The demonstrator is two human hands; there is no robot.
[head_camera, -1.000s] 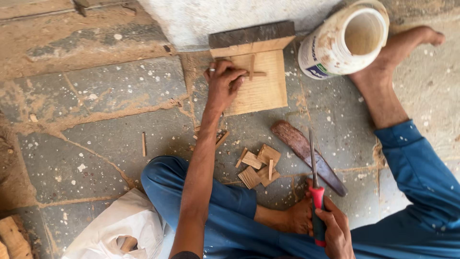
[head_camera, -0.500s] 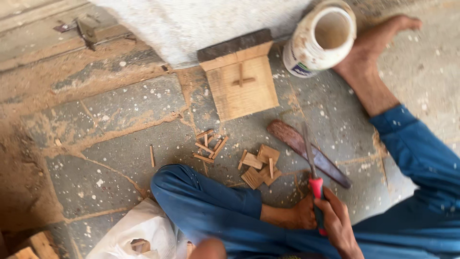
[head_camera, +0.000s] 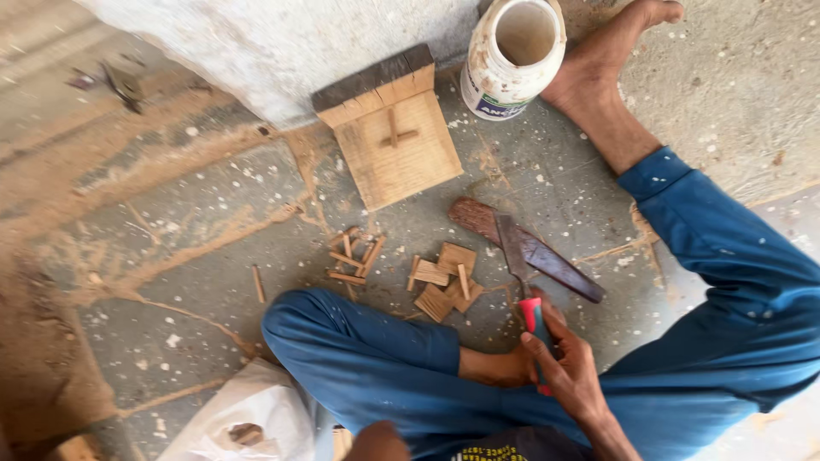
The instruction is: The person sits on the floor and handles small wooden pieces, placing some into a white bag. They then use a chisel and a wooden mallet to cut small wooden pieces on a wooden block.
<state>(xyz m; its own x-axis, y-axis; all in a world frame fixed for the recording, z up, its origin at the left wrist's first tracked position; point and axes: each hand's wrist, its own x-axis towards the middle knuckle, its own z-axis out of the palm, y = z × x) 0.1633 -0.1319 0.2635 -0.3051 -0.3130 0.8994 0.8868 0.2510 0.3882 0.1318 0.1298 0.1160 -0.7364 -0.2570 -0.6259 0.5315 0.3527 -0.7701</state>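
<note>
Nearest the camera, the right hand (head_camera: pixel 568 367) grips the red handle of a chisel (head_camera: pixel 523 282), blade pointing out over the floor; the left hand is out of view. Just beyond lie small cut wood pieces (head_camera: pixel 444 280) and thin sticks (head_camera: pixel 354 256), apparently unused. Farther off, the wooden board (head_camera: pixel 401 149) already carries a stick cross, beside a white jar (head_camera: pixel 511 55).

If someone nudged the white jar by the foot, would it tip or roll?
The white jar looks apt to tip: tall, standing open-mouthed on rough floor. Once down, its round body would probably roll. Its weight can't be judged.
</note>
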